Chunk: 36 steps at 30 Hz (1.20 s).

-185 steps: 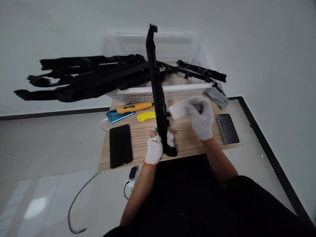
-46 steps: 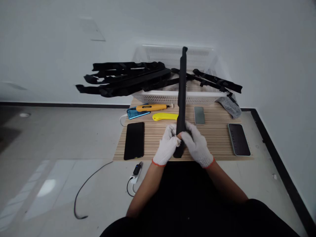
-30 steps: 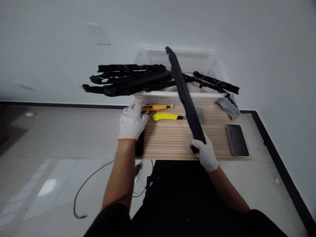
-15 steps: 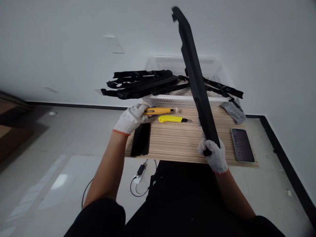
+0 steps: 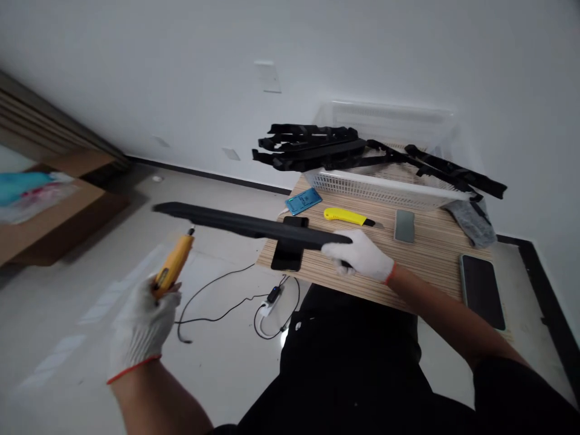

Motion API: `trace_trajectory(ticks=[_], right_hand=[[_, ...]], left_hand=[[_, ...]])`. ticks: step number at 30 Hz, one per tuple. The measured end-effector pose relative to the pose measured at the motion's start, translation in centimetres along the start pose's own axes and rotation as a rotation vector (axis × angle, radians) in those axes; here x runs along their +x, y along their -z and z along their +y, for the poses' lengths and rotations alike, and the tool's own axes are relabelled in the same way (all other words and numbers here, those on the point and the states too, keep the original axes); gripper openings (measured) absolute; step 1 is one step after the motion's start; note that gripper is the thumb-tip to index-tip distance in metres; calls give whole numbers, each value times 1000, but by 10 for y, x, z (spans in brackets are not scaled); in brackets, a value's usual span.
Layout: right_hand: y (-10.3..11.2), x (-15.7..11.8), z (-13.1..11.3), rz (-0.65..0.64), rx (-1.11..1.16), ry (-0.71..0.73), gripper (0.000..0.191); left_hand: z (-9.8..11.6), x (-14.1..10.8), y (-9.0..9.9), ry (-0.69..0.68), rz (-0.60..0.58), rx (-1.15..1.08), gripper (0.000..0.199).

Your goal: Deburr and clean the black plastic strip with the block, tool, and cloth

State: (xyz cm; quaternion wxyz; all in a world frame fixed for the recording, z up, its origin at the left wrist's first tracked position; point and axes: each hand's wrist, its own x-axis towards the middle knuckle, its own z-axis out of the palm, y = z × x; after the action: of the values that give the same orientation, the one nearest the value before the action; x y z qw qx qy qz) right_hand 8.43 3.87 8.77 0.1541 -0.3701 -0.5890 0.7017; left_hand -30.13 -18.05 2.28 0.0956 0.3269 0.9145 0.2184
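My right hand, in a white glove, grips one end of a long black plastic strip. The strip lies nearly level and reaches out to the left over the floor. My left hand, also gloved, holds an orange pen-shaped tool with its tip pointing up, just under the strip's far end. Both hands are left of the striped wooden board.
On the board lie a yellow utility knife, a blue phone case, a black phone, a small grey block and another phone. A white basket holds several black strips. Cables cross the floor; cardboard boxes stand left.
My left hand picked the orange tool off the board and swung it out left. My right hand tipped the strip from upright down to level, pointing left. My head turned left.
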Motion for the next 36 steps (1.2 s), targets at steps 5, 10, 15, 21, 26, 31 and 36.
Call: trace_trajectory(ticks=[5, 10, 15, 21, 26, 31, 36], right_hand=[[-13, 63, 11, 104, 104, -67, 27], [-30, 98, 12, 109, 122, -71, 30], [-45, 109, 5, 100, 101, -50, 26], [-51, 115, 3, 75, 75, -33, 25], [-50, 115, -1, 65, 68, -31, 22], [-48, 118, 1, 62, 77, -24, 20], [-48, 123, 6, 42, 80, -4, 23]], left_hand=[[-6, 0, 6, 169, 207, -44, 36], [11, 29, 0, 71, 213, -74, 45], [38, 58, -10, 0, 108, -10, 50], [53, 76, -24, -60, 29, 100, 53], [56, 78, -36, -107, 10, 152, 64], [59, 72, -43, -157, 3, 202, 62], [64, 63, -44, -207, 13, 160, 55]])
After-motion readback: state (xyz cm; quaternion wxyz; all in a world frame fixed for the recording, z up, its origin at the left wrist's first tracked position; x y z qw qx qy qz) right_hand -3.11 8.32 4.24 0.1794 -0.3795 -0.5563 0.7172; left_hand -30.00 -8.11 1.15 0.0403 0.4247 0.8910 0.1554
